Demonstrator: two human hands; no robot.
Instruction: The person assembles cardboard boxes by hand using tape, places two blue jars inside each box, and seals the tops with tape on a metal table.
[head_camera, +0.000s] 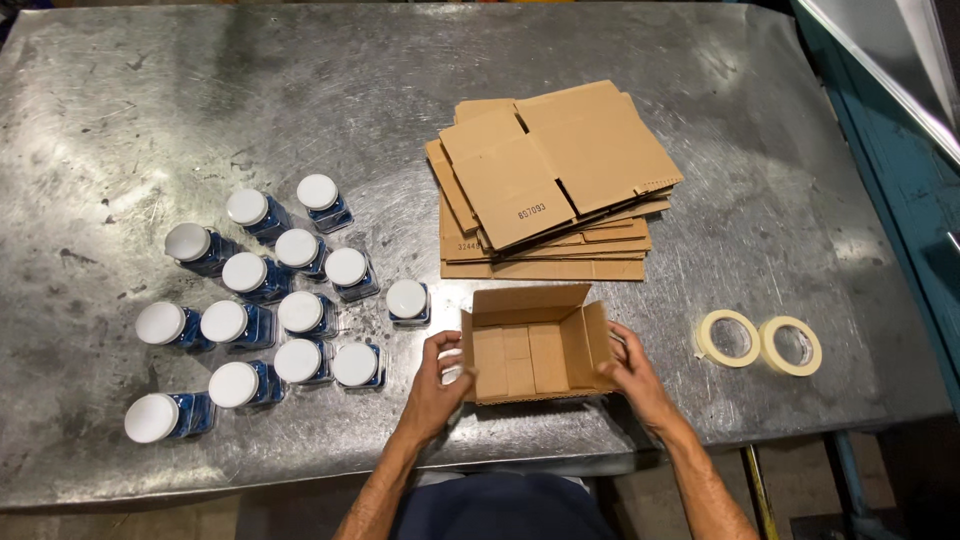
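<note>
Both forearms come up from the bottom edge, and the hands meet at a small open box (535, 352) near the front edge of the desk (120, 100). Left hand (437, 385) grips the box's left wall, fingers (447, 348) curled over the rim and closed on the cardboard. Right hand (632, 375) holds the right wall the same way, its fingers (617, 350) pressed against the side flap. The box stands on its base with its mouth pointing up at the camera; its long axis runs left to right, parallel to the desk's front edge. Its far flap stands raised, and the right flap leans outward.

Just left of the box stands a lone jar (407, 301), white lid up, blue below. Further left is a cluster of jars (255, 300) of the same kind, set in loose rows, some touching their neighbours, all with lids upward.

Behind the box, near but apart, lies a stack of flat cartons (550, 185), the top ones skewed against those beneath.

To the right of the box, well clear of the right hand, two tape rolls (760, 342) lie flat and side by side, touching or nearly so.

A teal frame (900, 170) borders the desk on the right.
</note>
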